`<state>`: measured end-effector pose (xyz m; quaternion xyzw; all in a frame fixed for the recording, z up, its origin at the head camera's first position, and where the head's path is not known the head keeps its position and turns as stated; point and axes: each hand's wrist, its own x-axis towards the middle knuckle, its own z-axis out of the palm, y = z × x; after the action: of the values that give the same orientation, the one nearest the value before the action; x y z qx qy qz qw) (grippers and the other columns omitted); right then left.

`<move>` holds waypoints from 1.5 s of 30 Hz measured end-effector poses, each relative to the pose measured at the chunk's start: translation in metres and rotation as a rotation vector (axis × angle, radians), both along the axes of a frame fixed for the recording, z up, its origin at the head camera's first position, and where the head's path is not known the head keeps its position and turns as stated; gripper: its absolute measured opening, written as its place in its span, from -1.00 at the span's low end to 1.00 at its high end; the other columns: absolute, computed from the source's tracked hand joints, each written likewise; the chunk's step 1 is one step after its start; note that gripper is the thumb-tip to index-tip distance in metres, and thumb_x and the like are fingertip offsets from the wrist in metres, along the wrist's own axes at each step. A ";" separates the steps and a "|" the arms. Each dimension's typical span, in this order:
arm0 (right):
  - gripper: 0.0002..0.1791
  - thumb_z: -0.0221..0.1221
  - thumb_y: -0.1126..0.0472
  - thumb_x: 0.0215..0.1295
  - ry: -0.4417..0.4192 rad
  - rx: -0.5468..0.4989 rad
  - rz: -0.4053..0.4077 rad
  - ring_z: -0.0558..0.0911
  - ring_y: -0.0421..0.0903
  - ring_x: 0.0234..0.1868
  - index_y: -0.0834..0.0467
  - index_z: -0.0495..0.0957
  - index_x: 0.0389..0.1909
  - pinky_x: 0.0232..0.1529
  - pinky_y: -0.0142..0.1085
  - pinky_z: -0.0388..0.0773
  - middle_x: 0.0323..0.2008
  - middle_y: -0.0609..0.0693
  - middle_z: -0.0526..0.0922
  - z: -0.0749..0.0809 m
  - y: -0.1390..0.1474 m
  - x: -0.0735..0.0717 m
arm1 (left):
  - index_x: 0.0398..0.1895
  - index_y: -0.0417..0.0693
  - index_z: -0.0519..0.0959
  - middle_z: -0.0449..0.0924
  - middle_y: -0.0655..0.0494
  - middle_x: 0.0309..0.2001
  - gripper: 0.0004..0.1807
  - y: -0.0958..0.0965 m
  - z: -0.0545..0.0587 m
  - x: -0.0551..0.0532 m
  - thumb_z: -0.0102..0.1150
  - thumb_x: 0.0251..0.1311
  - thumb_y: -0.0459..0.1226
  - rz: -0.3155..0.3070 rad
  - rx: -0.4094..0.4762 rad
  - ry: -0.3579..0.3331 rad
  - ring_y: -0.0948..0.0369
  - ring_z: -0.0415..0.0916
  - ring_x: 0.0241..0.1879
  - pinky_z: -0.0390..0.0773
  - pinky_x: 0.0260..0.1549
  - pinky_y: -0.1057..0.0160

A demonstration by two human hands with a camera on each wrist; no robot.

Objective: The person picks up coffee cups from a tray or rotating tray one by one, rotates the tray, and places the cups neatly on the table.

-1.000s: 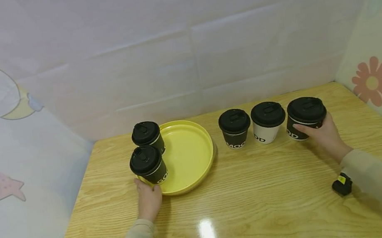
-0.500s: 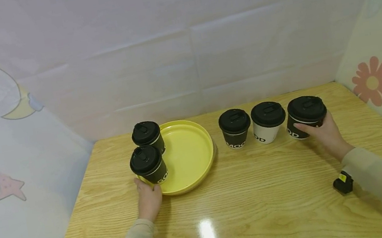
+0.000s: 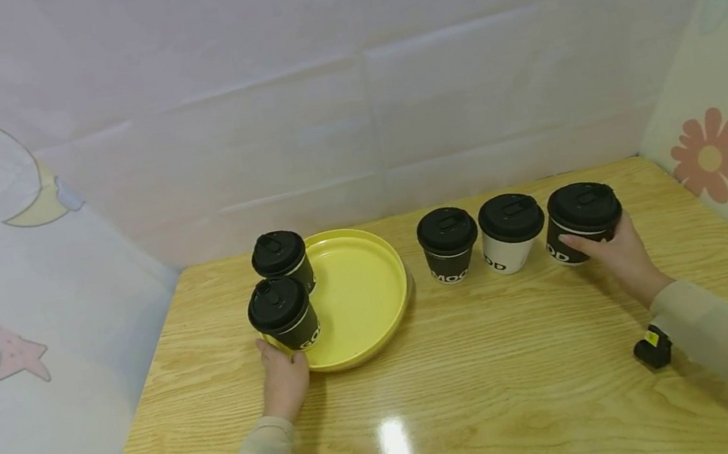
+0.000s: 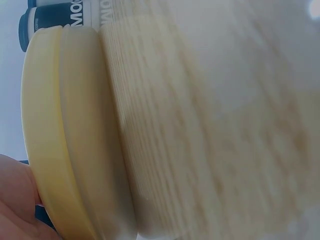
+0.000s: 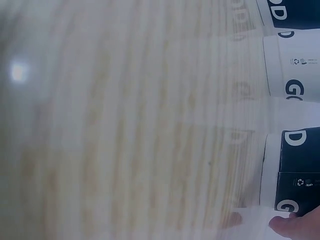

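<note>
In the head view, my left hand (image 3: 285, 381) holds the lower part of a black paper coffee cup (image 3: 283, 317) at the near left rim of a round yellow plate (image 3: 360, 292). Behind it on the plate stands another black lidded cup (image 3: 281, 261). My right hand (image 3: 622, 260) grips a black coffee cup (image 3: 581, 211) at the right end of a row, thumb on its near side. Beside that cup are a white one (image 3: 509, 239) and a black one (image 3: 448, 245), both with black lids. The left wrist view shows fingers (image 4: 15, 185) over the plate's edge.
The wooden table (image 3: 492, 390) meets a pale cloth backdrop (image 3: 343, 102) at the back, with printed cloths at both sides. Small black devices (image 3: 653, 349) sit at the wrists, below the sleeves.
The cup in my right hand has shifted very slightly upward in the head view, with the wrist moving a little. My left hand, the plate and the other cups look the same.
</note>
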<state>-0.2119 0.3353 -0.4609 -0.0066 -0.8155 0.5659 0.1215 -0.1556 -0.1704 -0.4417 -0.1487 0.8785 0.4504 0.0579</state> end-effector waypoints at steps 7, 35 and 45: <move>-0.13 0.22 0.19 0.33 -0.034 -0.024 -0.011 0.24 -0.16 0.28 0.02 -0.09 0.51 0.23 -0.53 0.19 0.21 -0.18 0.23 0.000 -0.001 0.000 | 0.37 -0.54 -0.59 -0.52 -0.59 0.40 -0.13 0.001 0.003 0.001 -0.26 0.30 -0.34 -0.004 0.007 -0.004 -0.31 -0.33 0.43 -0.10 0.37 -0.18; -0.01 0.20 0.11 0.35 -0.105 -0.004 0.006 -0.02 0.22 0.43 0.09 -0.29 0.54 0.39 0.21 -0.09 0.44 0.31 -0.12 0.002 0.001 0.005 | 0.37 -0.51 -0.61 -0.49 -0.58 0.41 -0.12 -0.001 -0.003 -0.001 -0.27 0.29 -0.33 0.003 0.018 -0.003 -0.30 -0.31 0.43 -0.07 0.37 -0.18; 0.10 0.14 0.04 0.39 -0.221 -0.006 -0.006 -0.12 0.33 0.46 0.13 -0.56 0.51 0.37 0.17 0.02 0.51 0.31 -0.30 0.009 0.004 0.029 | 0.37 -0.52 -0.60 -0.49 -0.58 0.41 -0.11 -0.002 -0.003 -0.001 -0.27 0.28 -0.33 -0.001 0.009 -0.005 -0.31 -0.29 0.43 -0.06 0.36 -0.18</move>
<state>-0.1831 0.3396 -0.4522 -0.0719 -0.8222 0.5637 0.0325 -0.1563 -0.1725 -0.4447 -0.1492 0.8763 0.4541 0.0609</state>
